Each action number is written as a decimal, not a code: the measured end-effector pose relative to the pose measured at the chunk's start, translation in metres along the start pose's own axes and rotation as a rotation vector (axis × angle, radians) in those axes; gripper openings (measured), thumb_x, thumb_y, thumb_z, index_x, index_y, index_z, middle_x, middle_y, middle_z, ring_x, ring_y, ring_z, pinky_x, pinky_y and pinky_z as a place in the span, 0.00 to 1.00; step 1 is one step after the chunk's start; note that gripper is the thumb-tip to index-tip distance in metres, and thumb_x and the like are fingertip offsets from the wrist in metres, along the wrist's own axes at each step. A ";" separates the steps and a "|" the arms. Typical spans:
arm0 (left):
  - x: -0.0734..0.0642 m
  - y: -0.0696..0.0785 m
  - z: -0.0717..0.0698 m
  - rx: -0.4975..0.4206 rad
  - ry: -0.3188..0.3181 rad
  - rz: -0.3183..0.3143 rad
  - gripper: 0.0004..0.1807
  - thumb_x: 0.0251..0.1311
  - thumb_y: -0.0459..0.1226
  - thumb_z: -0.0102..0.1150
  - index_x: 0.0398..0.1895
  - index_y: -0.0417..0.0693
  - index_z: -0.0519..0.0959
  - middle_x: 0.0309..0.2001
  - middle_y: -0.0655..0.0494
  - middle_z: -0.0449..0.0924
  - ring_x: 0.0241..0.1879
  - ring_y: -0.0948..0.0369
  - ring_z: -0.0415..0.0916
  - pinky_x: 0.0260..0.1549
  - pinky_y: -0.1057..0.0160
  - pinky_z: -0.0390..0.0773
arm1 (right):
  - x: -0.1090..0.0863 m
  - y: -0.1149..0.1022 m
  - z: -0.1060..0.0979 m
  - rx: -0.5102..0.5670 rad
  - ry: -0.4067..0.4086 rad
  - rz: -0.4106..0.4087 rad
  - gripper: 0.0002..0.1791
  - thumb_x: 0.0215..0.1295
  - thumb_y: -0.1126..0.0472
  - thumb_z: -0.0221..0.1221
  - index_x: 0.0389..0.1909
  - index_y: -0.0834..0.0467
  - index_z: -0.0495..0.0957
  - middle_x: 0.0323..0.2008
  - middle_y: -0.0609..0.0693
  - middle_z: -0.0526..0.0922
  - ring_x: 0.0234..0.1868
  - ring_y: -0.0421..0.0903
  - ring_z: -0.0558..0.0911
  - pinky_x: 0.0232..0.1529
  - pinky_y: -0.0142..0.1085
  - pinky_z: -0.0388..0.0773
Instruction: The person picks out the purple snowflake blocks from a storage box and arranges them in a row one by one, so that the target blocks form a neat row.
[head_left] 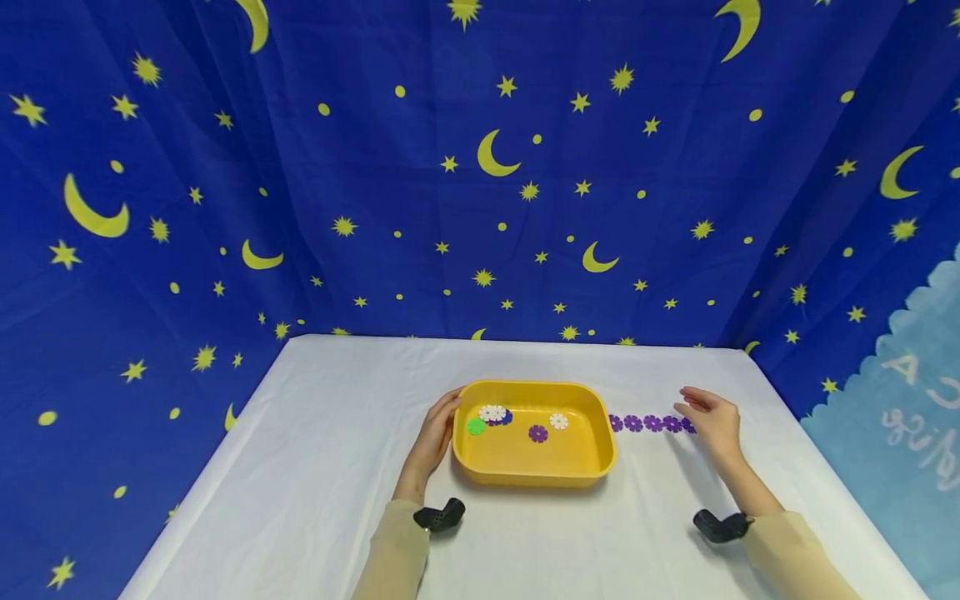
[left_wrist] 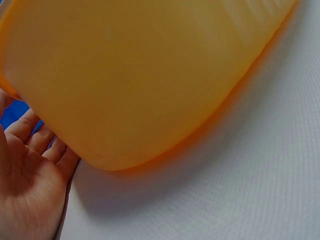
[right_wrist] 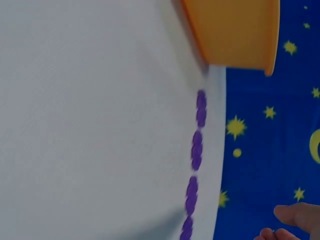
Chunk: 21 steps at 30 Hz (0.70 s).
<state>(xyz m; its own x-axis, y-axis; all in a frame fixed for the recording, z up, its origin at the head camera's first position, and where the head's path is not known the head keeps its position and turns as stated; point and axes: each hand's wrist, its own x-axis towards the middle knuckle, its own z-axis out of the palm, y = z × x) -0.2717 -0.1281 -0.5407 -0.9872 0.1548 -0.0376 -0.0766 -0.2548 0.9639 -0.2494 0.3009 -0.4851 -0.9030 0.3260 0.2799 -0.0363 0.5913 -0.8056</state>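
A yellow plastic tray [head_left: 534,481] stands on the white table. Along its left end lies my left hand [head_left: 433,437], fingers reaching up to the rim; in the left wrist view the palm [left_wrist: 30,190] faces the tray wall and the fingertips are partly hidden behind it. Inside lie flower-shaped plastic discs: a green disc [head_left: 476,427], a purple disc [head_left: 537,433], a white disc [head_left: 558,422], and white ones overlapping a blue one. Over the right end of a row of purple flower discs [head_left: 653,423] is my right hand [head_left: 712,421], thumb and fingers apart, nothing visible between them.
The purple row runs from beside the tray's right wall, and the right hand covers part of its far end. A white cloth [head_left: 360,400] spreads over the table. Blue fabric with yellow stars and moons [head_left: 420,192] hangs behind; a light blue panel [head_left: 922,400] is at the right.
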 end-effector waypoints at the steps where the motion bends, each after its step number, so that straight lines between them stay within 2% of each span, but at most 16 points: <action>1: -0.002 0.003 0.001 0.009 -0.006 0.005 0.24 0.73 0.38 0.39 0.67 0.33 0.63 0.66 0.38 0.64 0.55 0.66 0.71 0.55 0.72 0.73 | -0.001 -0.005 0.002 0.011 -0.013 0.003 0.19 0.56 0.69 0.63 0.49 0.72 0.78 0.48 0.71 0.80 0.31 0.17 0.72 0.33 0.09 0.69; 8: -0.013 0.016 0.005 0.029 -0.014 0.010 0.24 0.72 0.38 0.41 0.66 0.31 0.63 0.65 0.38 0.65 0.55 0.65 0.71 0.57 0.69 0.73 | -0.008 -0.033 0.019 0.086 -0.117 -0.005 0.20 0.60 0.66 0.61 0.53 0.69 0.77 0.52 0.68 0.79 0.37 0.23 0.76 0.37 0.11 0.72; 12: -0.007 0.007 0.001 0.010 -0.004 0.006 0.24 0.73 0.38 0.40 0.66 0.32 0.63 0.66 0.38 0.65 0.56 0.65 0.71 0.56 0.70 0.73 | -0.011 -0.046 0.032 0.136 -0.197 -0.044 0.20 0.62 0.66 0.61 0.53 0.70 0.76 0.52 0.68 0.80 0.39 0.26 0.78 0.39 0.13 0.74; 15: 0.000 -0.001 -0.002 -0.014 0.016 -0.007 0.24 0.72 0.38 0.40 0.67 0.33 0.63 0.67 0.38 0.64 0.56 0.65 0.70 0.56 0.71 0.72 | -0.014 -0.054 0.042 0.188 -0.240 -0.062 0.19 0.61 0.67 0.61 0.52 0.71 0.76 0.51 0.70 0.79 0.38 0.25 0.78 0.40 0.15 0.76; 21: 0.001 -0.006 -0.003 -0.011 0.016 0.015 0.28 0.70 0.43 0.45 0.67 0.35 0.64 0.67 0.40 0.64 0.58 0.64 0.70 0.56 0.72 0.73 | -0.019 -0.066 0.059 0.264 -0.285 -0.050 0.18 0.61 0.69 0.60 0.52 0.72 0.76 0.51 0.70 0.79 0.36 0.22 0.78 0.41 0.17 0.77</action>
<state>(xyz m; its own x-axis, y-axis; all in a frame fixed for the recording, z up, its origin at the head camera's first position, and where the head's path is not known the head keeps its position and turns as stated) -0.2729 -0.1289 -0.5469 -0.9904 0.1353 -0.0272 -0.0630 -0.2679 0.9614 -0.2550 0.2122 -0.4681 -0.9787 0.0619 0.1958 -0.1584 0.3792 -0.9117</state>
